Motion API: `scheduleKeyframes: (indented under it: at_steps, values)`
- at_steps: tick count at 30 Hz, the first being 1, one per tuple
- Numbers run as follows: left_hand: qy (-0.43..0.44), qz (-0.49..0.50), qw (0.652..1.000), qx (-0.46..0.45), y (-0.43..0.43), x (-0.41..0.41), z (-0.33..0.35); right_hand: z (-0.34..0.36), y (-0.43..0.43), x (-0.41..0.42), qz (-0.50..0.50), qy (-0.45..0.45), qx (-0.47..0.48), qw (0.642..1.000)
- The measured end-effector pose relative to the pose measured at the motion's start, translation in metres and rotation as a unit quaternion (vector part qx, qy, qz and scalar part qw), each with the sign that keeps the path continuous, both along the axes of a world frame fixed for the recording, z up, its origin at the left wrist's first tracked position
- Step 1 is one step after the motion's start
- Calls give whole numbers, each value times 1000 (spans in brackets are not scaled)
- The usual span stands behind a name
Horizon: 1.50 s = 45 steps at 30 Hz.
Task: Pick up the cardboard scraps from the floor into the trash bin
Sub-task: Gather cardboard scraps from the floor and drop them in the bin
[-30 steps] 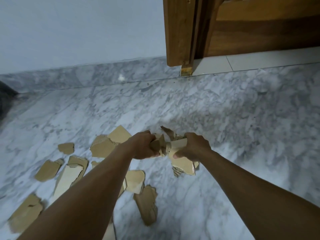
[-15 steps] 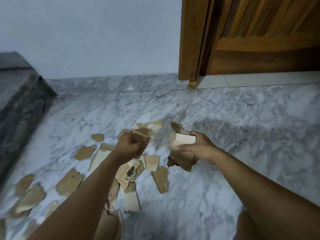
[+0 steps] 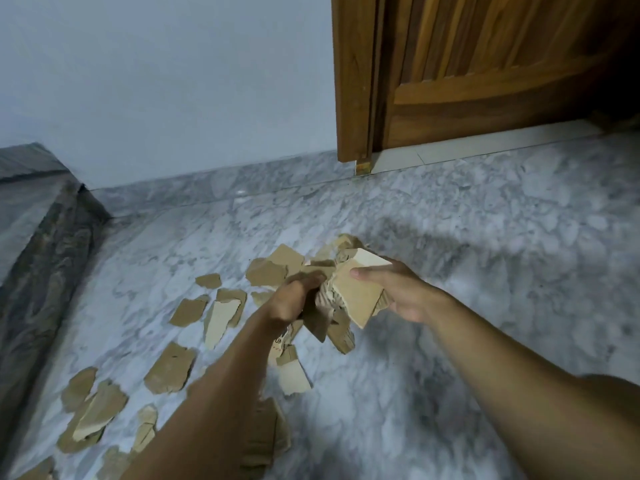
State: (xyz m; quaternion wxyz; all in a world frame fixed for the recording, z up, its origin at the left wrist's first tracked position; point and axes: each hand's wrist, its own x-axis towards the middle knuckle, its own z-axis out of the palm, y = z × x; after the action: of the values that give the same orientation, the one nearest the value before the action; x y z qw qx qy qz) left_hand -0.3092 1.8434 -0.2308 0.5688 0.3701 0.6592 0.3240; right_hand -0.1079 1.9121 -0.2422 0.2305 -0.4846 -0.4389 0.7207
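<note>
Close to us, many cardboard scraps (image 3: 169, 368) lie flat on the marble floor (image 3: 467, 358), most of them on our left side. A few are partly hidden under our left arm.

A little further out, our two hands are up off the floor, close together. Our left hand (image 3: 294, 301) is curled tight round a dark brown piece (image 3: 317, 325) that hangs down from it. Our right hand (image 3: 403, 294) holds a bunch of pieces (image 3: 356, 294), with the thumb pressed on the pale top one and the fingers under it. The two handfuls touch or nearly touch; we cannot tell which.

Past the hands, a few more scraps sit on the floor. Far off on the left is a dark stone step (image 3: 41, 244). At the back are a plain wall (image 3: 173, 81) and a wooden door (image 3: 485, 71).

We cannot see the trash bin anywhere. We think the job is only partly done. Some pieces are in our hands, none can be seen in a bin, and lots are left on the floor. The handfuls must go to the bin, and more trips will be needed.
</note>
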Motion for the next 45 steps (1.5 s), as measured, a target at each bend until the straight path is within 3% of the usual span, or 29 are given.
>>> scheduleKeyframes:
  at_steps: [3,10,15,19,22,28,36,41,45]
  values:
    - [-22,-20,999,-19,9,5,-1,-4,-9,7,-67,3,-7,998]
    - [13,-203,979,-6,30,66,38,27,-57,76,-247,30,-9,969]
    - [-8,-363,930,50,23,151,80,70,-128,154,-406,20,26,913]
    - [-36,-500,860,94,-23,244,122,116,-224,220,-536,4,60,842]
    - [-61,-575,805,129,-76,322,164,156,-304,275,-603,1,100,791]
    - [-92,-631,753,160,-191,486,206,206,-451,386,-683,-4,159,712]
    - [-193,-671,704,128,-399,685,240,267,-678,562,-728,-50,200,654]
    - [-202,-697,672,145,-507,780,273,298,-794,640,-737,-146,210,626]
    - [-183,-720,646,176,-569,871,277,291,-859,712,-765,-241,220,556]
